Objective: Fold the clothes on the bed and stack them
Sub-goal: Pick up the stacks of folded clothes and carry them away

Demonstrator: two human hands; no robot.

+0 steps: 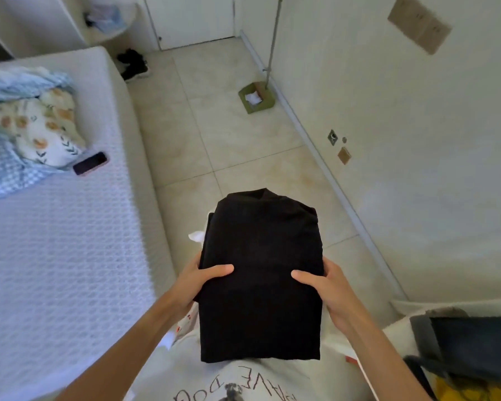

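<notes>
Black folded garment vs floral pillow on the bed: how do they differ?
1. The black folded garment is plain dark; the floral pillow is white with an orange flower and leaf print.
2. The garment is held over the floor, gripped by the left hand and the right hand; the pillow lies on the bed, untouched.
3. The garment is a flat, squared fold; the pillow is puffy and rumpled.
Both are fabric.

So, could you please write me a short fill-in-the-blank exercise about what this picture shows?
1. Both hands, the left hand and right hand, hold a folded stack topped by a ____ garment.
2. The dark phone with a pink edge lies on the white ____.
3. The olive-green dustpan stands on the tiled ____.

Missing words: black; bed; floor
</notes>
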